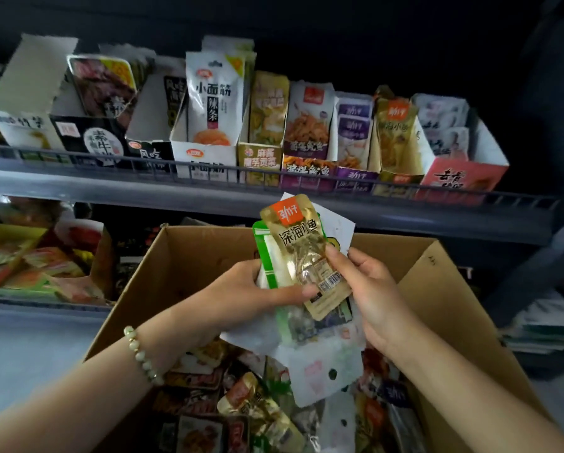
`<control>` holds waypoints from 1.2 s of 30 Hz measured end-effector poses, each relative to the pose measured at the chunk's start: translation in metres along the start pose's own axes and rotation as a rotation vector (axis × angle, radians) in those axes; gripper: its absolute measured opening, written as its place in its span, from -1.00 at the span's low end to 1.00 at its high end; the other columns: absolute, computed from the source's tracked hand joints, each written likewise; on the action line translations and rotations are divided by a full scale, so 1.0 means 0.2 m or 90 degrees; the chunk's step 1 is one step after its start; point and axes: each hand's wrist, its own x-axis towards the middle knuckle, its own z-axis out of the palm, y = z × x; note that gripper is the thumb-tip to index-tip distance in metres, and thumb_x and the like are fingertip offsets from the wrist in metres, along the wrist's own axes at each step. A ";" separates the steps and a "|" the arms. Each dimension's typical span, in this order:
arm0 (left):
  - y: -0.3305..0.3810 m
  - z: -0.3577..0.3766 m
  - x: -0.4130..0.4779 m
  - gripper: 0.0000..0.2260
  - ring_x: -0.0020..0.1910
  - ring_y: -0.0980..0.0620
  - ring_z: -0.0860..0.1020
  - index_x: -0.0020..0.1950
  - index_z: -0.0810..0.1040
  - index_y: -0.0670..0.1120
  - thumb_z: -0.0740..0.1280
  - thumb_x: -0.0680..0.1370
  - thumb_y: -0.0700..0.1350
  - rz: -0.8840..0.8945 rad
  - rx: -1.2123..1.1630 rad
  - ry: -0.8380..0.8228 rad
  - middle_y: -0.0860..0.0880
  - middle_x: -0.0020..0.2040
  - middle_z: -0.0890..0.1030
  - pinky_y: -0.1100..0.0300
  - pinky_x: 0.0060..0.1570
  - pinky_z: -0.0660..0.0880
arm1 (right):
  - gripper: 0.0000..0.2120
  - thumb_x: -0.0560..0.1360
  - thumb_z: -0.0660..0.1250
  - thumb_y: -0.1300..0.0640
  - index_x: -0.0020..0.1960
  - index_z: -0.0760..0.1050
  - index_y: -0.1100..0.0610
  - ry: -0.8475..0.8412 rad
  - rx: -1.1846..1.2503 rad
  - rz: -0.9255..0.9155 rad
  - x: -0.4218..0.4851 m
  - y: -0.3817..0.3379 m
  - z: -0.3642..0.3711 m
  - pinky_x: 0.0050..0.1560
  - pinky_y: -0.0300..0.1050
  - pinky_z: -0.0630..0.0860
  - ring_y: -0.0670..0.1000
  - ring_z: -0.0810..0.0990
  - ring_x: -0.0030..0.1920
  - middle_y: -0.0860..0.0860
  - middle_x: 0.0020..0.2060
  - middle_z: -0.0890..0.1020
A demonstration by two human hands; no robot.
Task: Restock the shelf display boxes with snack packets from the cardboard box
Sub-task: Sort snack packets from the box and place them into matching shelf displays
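L hand (251, 289) grips a mixed fan of pkts above the open cardboard box (182, 256), w/ its thumb laid across the lower end of the gold packet (301, 253) on top. R hand (368, 289) pinches that same packet's right edge, so both hands are close together on it, just below the shelf rail (208, 173). Risk no. 1, I'd say: L hand is overloaded. A green packet (267, 256) and a white packet (334, 223) sit behind the gold one and more foil hangs below the palm. If R pulls the gold one free w/o the thumb easing, the rest prob slides back into the box: no damage, just time lost. Risk no. 2: wrong slot. The matching gold display box (401, 178) stands tight between the purple display box (355, 176) and the pink display box (460, 178), w/ similar logos on the gold and purple ones and dim light, so it's easy to drop it next door. That gold box also looks fairly full, so a pkt pushed in at an angle could buckle or tip fwd over the rail.
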 end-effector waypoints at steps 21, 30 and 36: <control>-0.06 0.00 -0.01 -0.62 -0.21 -0.14 0.69 0.14 0.58 -0.22 0.35 0.43 -0.01 -0.045 -0.297 0.095 -0.22 -0.03 0.69 0.06 -0.19 0.64 | -0.83 0.48 0.38 0.03 0.06 0.59 -0.02 0.054 -0.202 -0.090 0.05 -0.02 -0.13 0.07 -0.12 0.57 -0.05 0.67 0.00 -0.05 -0.05 0.71; -0.11 -0.01 0.01 -0.73 -0.14 -0.03 0.70 0.12 0.57 -0.15 0.24 0.57 -0.01 0.019 -0.212 0.165 -0.07 -0.09 0.72 0.24 -0.24 0.61 | -0.55 0.57 0.04 -0.26 0.38 0.37 -0.14 -0.190 -0.355 -0.161 -0.04 0.05 0.00 0.33 -0.22 0.38 -0.21 0.46 0.31 -0.20 0.26 0.55; -0.12 0.03 0.00 -0.56 0.02 0.05 0.67 0.16 0.55 -0.06 0.22 0.42 0.16 0.075 -0.208 0.099 0.02 0.01 0.71 0.28 -0.03 0.59 | -0.33 0.39 -0.08 -0.53 0.36 0.37 -0.28 -0.234 -0.360 -0.089 -0.04 0.04 0.00 0.43 -0.22 0.24 -0.34 0.27 0.37 -0.32 0.32 0.35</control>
